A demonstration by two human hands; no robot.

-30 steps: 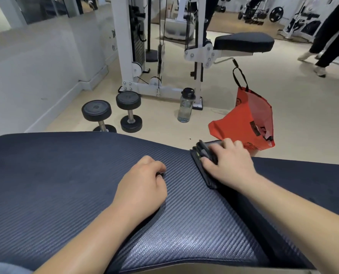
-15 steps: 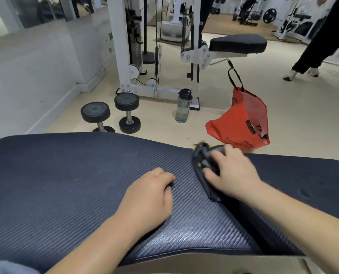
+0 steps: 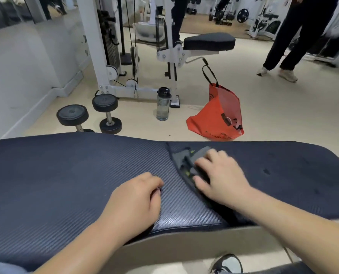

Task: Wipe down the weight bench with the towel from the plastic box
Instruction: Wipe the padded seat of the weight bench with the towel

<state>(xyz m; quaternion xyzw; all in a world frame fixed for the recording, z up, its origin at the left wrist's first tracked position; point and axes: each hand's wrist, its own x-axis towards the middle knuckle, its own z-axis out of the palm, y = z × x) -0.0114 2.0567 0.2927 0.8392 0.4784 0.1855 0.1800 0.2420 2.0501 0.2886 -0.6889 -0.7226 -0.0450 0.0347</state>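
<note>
The dark blue textured weight bench [image 3: 69, 175] stretches across the lower half of the head view. A dark grey towel with small green marks [image 3: 182, 161] lies folded on the pad right of centre. My right hand [image 3: 222, 175] presses down on the towel, fingers curled over it. To its left, my left hand [image 3: 137, 198] rests as a loose fist on the bench pad, holding nothing. The plastic box is not in view.
On the floor beyond the bench stand two black dumbbells [image 3: 89, 115], a clear water bottle [image 3: 163, 104] and an orange bag [image 3: 218, 117]. A white cable machine with a black seat [image 3: 209, 42] is behind. A person's legs [image 3: 283, 48] are at the far right. My shoe [image 3: 227, 264] shows below.
My right hand has slid the towel across the pad toward the far edge and right. The view has tilted down, so the bench's near edge and my shoe show. The person behind has walked.
</note>
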